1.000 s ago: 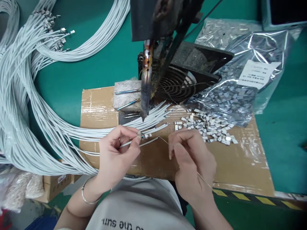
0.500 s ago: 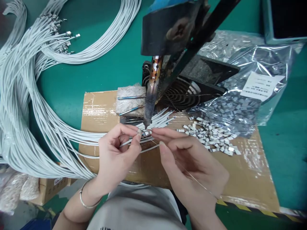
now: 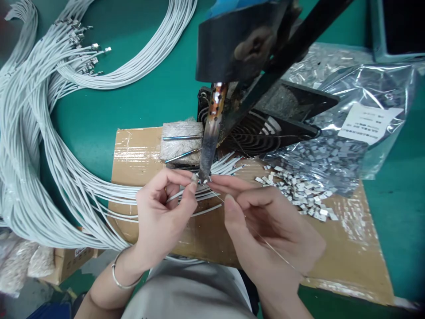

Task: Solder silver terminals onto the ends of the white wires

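My left hand [image 3: 168,208] pinches the end of a white cable [image 3: 177,195] between thumb and forefinger. A small metal connector at that end sits right under the tip of a soldering iron [image 3: 208,148], partly hidden by the fingers and the tip. In my right hand [image 3: 262,226] is a thin strand of solder wire [image 3: 275,251], which runs across the palm to the cable end. My right fingertips are beside the connector. More white cable ends [image 3: 226,166] lie behind the iron's tip.
Loose metal connectors [image 3: 305,192] are heaped on the cardboard [image 3: 348,266], beside a clear bag [image 3: 378,110] of more. Behind the iron stands a black fan [image 3: 255,133]; left of it is a wrapped block [image 3: 181,139] with metal rods. Bundled white cables [image 3: 63,177] fill the left.
The connector in my left hand has come up against the iron's tip. My right hand has shifted slightly right and down, the solder wire still in it. The view has moved a little.
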Tool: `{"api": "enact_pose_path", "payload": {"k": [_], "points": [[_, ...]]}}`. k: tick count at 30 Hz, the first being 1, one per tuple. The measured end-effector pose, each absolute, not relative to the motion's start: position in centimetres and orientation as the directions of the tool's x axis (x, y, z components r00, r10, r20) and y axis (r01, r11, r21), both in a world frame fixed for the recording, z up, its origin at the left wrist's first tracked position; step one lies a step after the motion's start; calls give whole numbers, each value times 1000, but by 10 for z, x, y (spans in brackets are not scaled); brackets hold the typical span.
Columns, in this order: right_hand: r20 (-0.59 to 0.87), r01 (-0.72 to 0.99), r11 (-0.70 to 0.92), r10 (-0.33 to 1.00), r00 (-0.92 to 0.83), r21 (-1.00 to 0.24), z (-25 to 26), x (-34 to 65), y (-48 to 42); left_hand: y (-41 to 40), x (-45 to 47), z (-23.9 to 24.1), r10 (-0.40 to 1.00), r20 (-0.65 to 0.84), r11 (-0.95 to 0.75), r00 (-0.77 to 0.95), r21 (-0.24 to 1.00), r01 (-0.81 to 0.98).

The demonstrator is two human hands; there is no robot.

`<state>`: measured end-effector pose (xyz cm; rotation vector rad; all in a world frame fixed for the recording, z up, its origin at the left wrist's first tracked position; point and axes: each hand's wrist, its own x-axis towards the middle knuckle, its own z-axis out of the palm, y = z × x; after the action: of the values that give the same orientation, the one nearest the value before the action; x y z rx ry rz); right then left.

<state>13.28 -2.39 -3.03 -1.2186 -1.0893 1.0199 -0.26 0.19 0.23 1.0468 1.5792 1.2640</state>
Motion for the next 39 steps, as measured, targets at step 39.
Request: {"api": "enact_pose_path", "payload": {"k": [39], "points": [[94,29,90,969,230,-996,-28,130,-25,-1,-3,0,951,-56,101,-304,986,134]]}}
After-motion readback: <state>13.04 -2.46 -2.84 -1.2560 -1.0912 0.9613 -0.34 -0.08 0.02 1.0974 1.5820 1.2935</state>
